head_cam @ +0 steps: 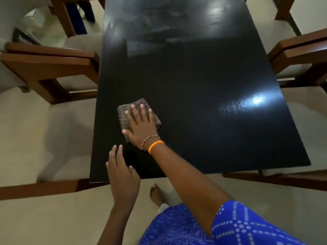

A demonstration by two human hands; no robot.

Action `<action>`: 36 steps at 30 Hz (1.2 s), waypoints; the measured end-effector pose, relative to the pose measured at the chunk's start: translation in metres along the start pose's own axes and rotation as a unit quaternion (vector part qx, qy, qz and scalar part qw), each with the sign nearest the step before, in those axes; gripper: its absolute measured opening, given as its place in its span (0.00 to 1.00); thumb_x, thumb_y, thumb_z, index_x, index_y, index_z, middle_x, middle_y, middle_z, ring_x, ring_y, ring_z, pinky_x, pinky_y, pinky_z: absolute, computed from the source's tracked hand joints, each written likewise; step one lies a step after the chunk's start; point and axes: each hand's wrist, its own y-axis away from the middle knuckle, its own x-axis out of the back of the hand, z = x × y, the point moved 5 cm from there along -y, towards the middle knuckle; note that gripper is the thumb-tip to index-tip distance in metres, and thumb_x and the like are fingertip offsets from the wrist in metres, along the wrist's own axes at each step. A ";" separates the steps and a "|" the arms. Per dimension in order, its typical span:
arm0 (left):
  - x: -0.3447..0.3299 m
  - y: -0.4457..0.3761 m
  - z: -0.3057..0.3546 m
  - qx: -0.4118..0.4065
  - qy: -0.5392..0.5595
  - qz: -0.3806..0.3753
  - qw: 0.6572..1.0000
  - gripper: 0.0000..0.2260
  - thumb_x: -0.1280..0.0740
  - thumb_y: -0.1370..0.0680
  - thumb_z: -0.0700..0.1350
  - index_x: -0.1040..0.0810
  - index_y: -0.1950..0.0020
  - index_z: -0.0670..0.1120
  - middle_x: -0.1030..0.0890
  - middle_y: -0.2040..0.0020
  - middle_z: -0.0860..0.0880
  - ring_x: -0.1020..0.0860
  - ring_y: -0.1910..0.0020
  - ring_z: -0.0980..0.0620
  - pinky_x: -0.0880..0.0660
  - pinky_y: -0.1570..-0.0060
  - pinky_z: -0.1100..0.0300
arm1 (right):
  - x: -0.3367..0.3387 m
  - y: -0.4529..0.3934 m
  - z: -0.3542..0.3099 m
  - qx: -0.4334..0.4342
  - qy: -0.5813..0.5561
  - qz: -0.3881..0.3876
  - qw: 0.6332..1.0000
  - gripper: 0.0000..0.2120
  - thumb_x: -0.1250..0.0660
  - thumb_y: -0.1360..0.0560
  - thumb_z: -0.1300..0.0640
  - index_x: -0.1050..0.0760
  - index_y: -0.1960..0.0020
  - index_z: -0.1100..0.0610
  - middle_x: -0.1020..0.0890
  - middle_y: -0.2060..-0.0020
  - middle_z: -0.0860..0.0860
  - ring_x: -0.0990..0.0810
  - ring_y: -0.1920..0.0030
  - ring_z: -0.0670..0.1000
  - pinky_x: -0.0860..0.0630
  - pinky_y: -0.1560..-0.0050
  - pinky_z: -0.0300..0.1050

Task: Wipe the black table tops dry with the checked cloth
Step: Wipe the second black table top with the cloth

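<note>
A long black table top runs away from me, with pale smeared streaks at its far end and a bright light reflection on the right. The brown checked cloth, folded, lies flat on the near left part of the table. My right hand presses down on it with the fingers spread, an orange band and a bead bracelet on the wrist. My left hand hovers over the table's near left corner, fingers loosely apart, holding nothing.
Wooden chairs with cream seats stand close along both sides: on the left and on the right. Another cream seat lies at the near end. My bare foot shows on the floor below the table's near edge.
</note>
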 end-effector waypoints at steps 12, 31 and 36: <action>-0.018 0.004 0.022 -0.111 -0.019 -0.101 0.988 0.30 0.37 0.25 0.37 0.45 0.25 0.45 0.41 0.25 0.48 0.47 0.24 0.52 0.55 0.26 0.55 | 0.028 0.123 0.170 -0.220 0.043 0.107 0.969 0.34 0.56 0.28 0.37 0.49 0.24 0.49 0.48 0.23 0.52 0.50 0.23 0.58 0.51 0.26 0.58; 0.006 -0.009 -0.025 -0.077 -0.005 -0.070 0.995 0.30 0.39 0.27 0.31 0.41 0.26 0.43 0.38 0.26 0.46 0.45 0.25 0.50 0.57 0.27 0.50 | -0.031 0.099 0.011 -0.175 -0.004 0.091 0.980 0.35 0.44 0.25 0.41 0.54 0.24 0.48 0.54 0.23 0.53 0.62 0.24 0.59 0.62 0.26 0.62; -0.002 -0.009 -0.009 -0.100 -0.034 -0.081 0.991 0.34 0.30 0.28 0.40 0.43 0.26 0.44 0.39 0.26 0.45 0.45 0.24 0.48 0.58 0.27 0.51 | -0.050 0.120 -0.019 0.000 0.006 0.086 0.996 0.32 0.43 0.24 0.39 0.48 0.24 0.47 0.47 0.23 0.52 0.56 0.24 0.57 0.61 0.27 0.62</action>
